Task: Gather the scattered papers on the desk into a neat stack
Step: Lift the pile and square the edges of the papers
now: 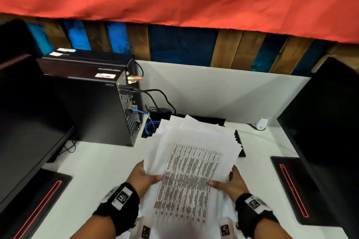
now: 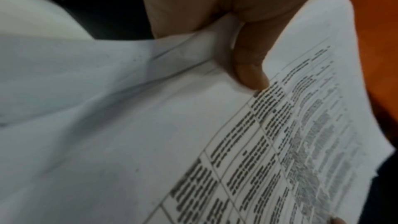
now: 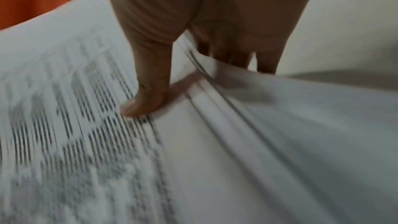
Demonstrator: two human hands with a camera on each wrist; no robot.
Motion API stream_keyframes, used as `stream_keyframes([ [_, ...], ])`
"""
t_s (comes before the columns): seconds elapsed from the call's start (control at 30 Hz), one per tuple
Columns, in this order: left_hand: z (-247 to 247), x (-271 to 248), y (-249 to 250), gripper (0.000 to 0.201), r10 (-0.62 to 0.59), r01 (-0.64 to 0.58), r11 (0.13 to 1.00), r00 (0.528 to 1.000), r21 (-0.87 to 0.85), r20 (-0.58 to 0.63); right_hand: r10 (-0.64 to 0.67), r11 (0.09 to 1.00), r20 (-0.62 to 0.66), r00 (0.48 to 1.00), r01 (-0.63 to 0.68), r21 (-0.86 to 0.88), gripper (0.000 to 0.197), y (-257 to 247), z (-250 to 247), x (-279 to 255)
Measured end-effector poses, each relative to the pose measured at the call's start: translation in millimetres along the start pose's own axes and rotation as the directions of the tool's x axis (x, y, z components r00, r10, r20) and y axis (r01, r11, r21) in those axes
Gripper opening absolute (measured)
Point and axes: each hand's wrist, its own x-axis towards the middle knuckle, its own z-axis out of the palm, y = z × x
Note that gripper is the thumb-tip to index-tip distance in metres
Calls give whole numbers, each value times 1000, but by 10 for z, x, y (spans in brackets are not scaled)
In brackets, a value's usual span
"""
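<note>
Both grips clasp the fanned papers (image 1: 194, 161) above the worktop (image 1: 101, 163), left hand (image 1: 143, 177) at nine o'clock, right hand (image 1: 231, 183) at three, but the blurred, seemingly uneven edges could let inner sheets slip free when squared.

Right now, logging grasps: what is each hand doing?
Left hand: grips the papers, thumb on top.
Right hand: grips the same papers at their right edge.
</note>
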Motion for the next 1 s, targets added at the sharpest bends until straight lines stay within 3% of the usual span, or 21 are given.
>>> stream_keyframes([
  [0.07,-16,-23,215,47,59,-58,997,998,-59,14,-51,987,32,998,45,153,47,-300,-88,-102],
  [0.1,-25,-47,333,46,107,-106,990,994,-92,3,-98,979,2,995,96,177,30,-497,-107,-190],
  [0.17,-41,-103,571,40,209,-213,963,977,-164,-38,-183,952,-95,978,200,230,22,-715,-170,-230],
  [0.27,-61,-157,812,41,347,-351,912,936,-213,-58,-287,910,-181,941,327,256,25,-834,-173,-285],
  [0.4,-50,-120,785,46,377,-384,904,923,-190,-73,-456,810,-218,863,504,300,69,-996,-109,-452],
  [0.47,-41,-107,714,47,369,-377,910,926,-171,-81,-530,756,-307,790,605,251,98,-1033,-65,-487],
  [0.53,-43,-109,665,46,370,-377,911,926,-166,-75,-631,715,-355,690,695,81,109,-1079,-36,-536],
  [0.6,-62,-109,636,46,369,-374,913,927,-165,-66,-756,637,-329,566,751,-172,102,-1138,-30,-578],
  [0.67,-101,-105,612,49,364,-372,915,928,-157,-77,-820,569,-282,498,761,-311,88,-1182,-34,-607],
  [0.73,-146,-103,586,49,352,-364,916,931,-170,-96,-835,550,-263,483,748,-372,79,-1203,-14,-618],
  [0.87,-224,-102,531,50,345,-353,908,936,-227,-76,-817,569,-249,521,654,-498,66,-1255,8,-671],
  [1.0,-289,-91,484,66,345,-347,910,937,-227,-52,-878,417,-200,434,492,-764,61,-1421,54,-792],
])
